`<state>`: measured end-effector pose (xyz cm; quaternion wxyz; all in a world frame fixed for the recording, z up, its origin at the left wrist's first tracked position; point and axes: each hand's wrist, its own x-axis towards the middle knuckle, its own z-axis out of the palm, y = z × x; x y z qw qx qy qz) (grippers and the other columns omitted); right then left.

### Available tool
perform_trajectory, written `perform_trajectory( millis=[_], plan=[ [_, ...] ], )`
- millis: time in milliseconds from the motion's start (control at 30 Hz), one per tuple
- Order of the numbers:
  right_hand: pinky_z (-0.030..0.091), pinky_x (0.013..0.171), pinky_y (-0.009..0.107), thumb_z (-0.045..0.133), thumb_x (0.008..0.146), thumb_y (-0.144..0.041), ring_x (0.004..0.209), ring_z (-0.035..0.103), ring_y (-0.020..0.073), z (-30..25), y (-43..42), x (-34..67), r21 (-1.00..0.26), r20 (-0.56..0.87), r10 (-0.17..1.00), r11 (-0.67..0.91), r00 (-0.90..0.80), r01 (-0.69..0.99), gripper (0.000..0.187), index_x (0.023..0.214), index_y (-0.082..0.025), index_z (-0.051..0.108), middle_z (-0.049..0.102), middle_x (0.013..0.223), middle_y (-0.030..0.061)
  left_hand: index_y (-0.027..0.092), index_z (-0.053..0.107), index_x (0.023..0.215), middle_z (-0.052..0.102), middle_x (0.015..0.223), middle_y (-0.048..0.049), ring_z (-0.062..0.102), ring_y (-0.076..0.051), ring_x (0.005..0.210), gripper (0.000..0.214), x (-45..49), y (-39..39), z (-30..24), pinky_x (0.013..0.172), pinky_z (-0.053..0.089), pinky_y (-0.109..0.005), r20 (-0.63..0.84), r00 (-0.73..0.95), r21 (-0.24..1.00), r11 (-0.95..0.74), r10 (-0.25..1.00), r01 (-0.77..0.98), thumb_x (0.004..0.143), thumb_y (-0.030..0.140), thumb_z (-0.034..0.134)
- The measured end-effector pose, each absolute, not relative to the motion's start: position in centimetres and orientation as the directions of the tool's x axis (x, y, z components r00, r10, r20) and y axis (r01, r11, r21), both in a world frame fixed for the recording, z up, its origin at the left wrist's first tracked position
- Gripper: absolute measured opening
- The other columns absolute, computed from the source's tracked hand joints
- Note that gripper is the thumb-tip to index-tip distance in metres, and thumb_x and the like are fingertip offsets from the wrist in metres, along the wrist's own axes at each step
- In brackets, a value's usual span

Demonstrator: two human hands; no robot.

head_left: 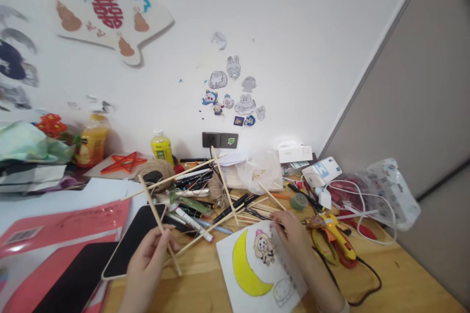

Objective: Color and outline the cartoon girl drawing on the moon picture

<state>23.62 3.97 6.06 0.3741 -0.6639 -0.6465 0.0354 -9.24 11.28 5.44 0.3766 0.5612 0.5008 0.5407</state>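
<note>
My left hand [152, 257] pinches a thin wooden stick frame [224, 186] by its near left side. Its sticks cross at the corners in a rough square, raised over the table. My right hand [292, 230] is closed, fingers curled, around the lower end of a separate wooden stick [270, 193] that points up and left. Below it lies a white sheet of paper [235, 298] with a yellow moon and a small long-haired figure drawn on it. The right forearm covers the sheet's right edge.
A yellow hot glue gun [338, 235] with its cable lies at right. Markers [191, 220], twine [160, 172] and loose sticks clutter the middle. Two dark phones [135, 239] and red plastic packaging [58, 225] are at left. Bottles [161, 146] and a plastic bag [260, 171] stand near the wall.
</note>
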Motion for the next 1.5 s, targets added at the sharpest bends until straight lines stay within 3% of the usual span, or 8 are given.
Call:
perform_trajectory(
  millis=[200, 367, 533, 700, 900, 1100, 1300, 1500],
  plan=[
    [0.042, 0.061, 0.032, 0.038, 0.091, -0.028, 0.067, 0.059, 0.0229, 4.6, 4.6, 23.7, -0.567, 0.343, 0.889, -0.063, 0.305, 0.821, 0.021, 0.081, -0.021, 0.054, 0.063, 0.072, 0.0055, 0.02, 0.06, 0.089, 0.06, 0.063, 0.0012, 0.058, -0.018, 0.065, 0.048, -9.0, 11.1, 5.2, 0.061, 0.048, -0.024, 0.21, -0.078, 0.967, -0.196, 0.975, 0.16, 0.074, 0.066, 0.057],
    [0.047, 0.074, 0.032, 0.05, 0.083, -0.02, 0.082, 0.061, 0.022, 4.6, 4.6, 23.4, -0.675, 0.315, 0.926, 0.064, 0.21, 0.735, 0.009, 0.082, -0.02, 0.058, 0.066, 0.086, 0.0057, 0.02, 0.06, 0.088, 0.06, 0.062, 0.0013, 0.058, -0.018, 0.066, 0.053, -8.8, 11.1, 5.4, 0.062, 0.048, -0.024, 0.194, -0.064, 0.97, -0.181, 0.979, 0.164, 0.071, 0.07, 0.057],
    [0.046, 0.089, 0.036, 0.055, 0.083, -0.023, 0.097, 0.061, 0.0231, 5.4, 4.2, 23.1, -0.776, 0.348, 0.93, 0.214, 0.121, 0.594, 0.016, 0.094, -0.021, 0.067, 0.067, 0.097, 0.0069, 0.02, 0.06, 0.091, 0.06, 0.063, 0.0017, 0.058, -0.018, 0.066, 0.049, -8.7, 10.9, 5.7, 0.062, 0.047, -0.024, 0.192, -0.075, 0.967, -0.175, 0.979, 0.186, 0.074, 0.066, 0.056],
    [0.048, 0.088, 0.04, 0.048, 0.09, -0.032, 0.094, 0.064, 0.0249, 5.8, 4.0, 23.0, -0.846, 0.329, 0.921, 0.19, 0.207, 0.498, 0.026, 0.09, -0.02, 0.071, 0.072, 0.096, 0.0094, 0.021, 0.059, 0.089, 0.059, 0.061, 0.0019, 0.057, -0.019, 0.065, 0.047, -8.7, 10.8, 5.6, 0.063, 0.047, -0.026, 0.22, -0.08, 0.961, -0.202, 0.972, 0.189, 0.074, 0.065, 0.057],
    [0.047, 0.092, 0.044, 0.058, 0.081, -0.026, 0.098, 0.065, 0.0269, 5.7, 3.9, 22.5, -0.879, 0.316, 0.91, 0.174, 0.27, 0.444, 0.019, 0.093, -0.022, 0.073, 0.073, 0.101, 0.0095, 0.021, 0.061, 0.086, 0.059, 0.06, 0.0012, 0.058, -0.02, 0.066, 0.05, -8.4, 10.6, 5.7, 0.063, 0.047, -0.028, 0.182, -0.053, 0.961, -0.166, 0.982, 0.222, 0.072, 0.069, 0.056],
    [0.053, 0.078, 0.04, 0.068, 0.07, -0.025, 0.083, 0.066, 0.0235, 5.8, 3.7, 21.5, -0.968, 0.204, 0.928, 0.143, 0.311, 0.207, 0.043, 0.113, -0.022, 0.064, 0.069, 0.087, 0.0042, 0.021, 0.06, 0.089, 0.061, 0.064, 0.0005, 0.058, -0.02, 0.068, 0.052, -8.5, 10.5, 5.8, 0.063, 0.047, -0.027, 0.167, -0.063, 0.961, -0.149, 0.984, 0.234, 0.071, 0.07, 0.056],
    [0.051, 0.072, 0.034, 0.073, 0.063, -0.025, 0.076, 0.062, 0.0217, 6.8, 3.7, 20.9, -0.983, 0.147, 0.941, 0.105, 0.305, 0.149, 0.017, 0.077, -0.021, 0.065, 0.066, 0.077, 0.002, 0.022, 0.059, 0.087, 0.06, 0.068, 0.0005, 0.058, -0.02, 0.072, 0.048, -8.6, 10.5, 5.9, 0.064, 0.047, -0.026, 0.212, -0.1, 0.953, -0.183, 0.972, 0.241, 0.074, 0.069, 0.055],
    [0.043, 0.058, 0.025, 0.072, 0.064, -0.027, 0.061, 0.05, 0.0149, 6.8, 3.9, 20.8, -0.986, 0.113, 0.957, 0.075, 0.268, 0.149, 0.022, 0.064, -0.02, 0.051, 0.052, 0.061, -0.0048, 0.022, 0.058, 0.079, 0.061, 0.068, -0.0001, 0.059, -0.02, 0.072, 0.05, -8.5, 10.4, 6.1, 0.064, 0.047, -0.026, 0.23, -0.097, 0.941, -0.196, 0.968, 0.277, 0.072, 0.071, 0.056]
  ],
)
